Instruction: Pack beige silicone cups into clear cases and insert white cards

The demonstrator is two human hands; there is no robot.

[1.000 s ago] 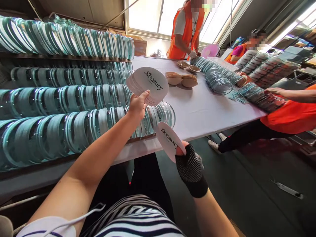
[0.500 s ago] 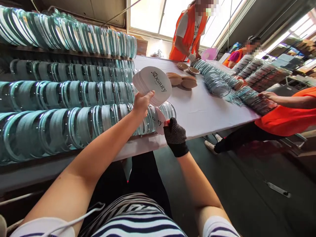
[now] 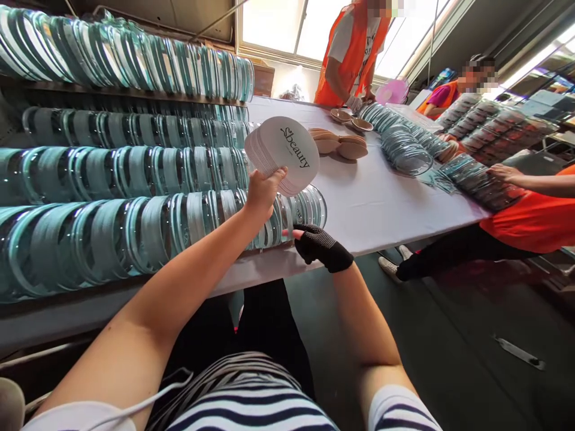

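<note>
My left hand (image 3: 266,190) grips a fanned stack of white rounded cards (image 3: 281,149) printed "Sbeauty", its thumb over their lower edge. The stack is above the near end of the front row of round glass plates (image 3: 157,224), which stand on edge one behind another. My right hand (image 3: 321,244), in a black dotted glove with bare fingertips, is at that row's right end. Its fingertips close around the lower rim of a glass plate (image 3: 290,218). Part of a printed card (image 3: 299,212) shows among the plates. The right hand's other fingers are mostly curled under.
More rows of glass plates (image 3: 135,129) fill the table's left side. Brown rounded cards (image 3: 339,145) lie on the white tabletop (image 3: 359,206) ahead. Stacked glassware (image 3: 404,149) stands at the right. Persons in orange vests (image 3: 348,51) work at the far side and right.
The card in my right hand has gone down among the glass plates, and that hand has moved lower, its fingertips now at the row. The left hand still holds its stack.
</note>
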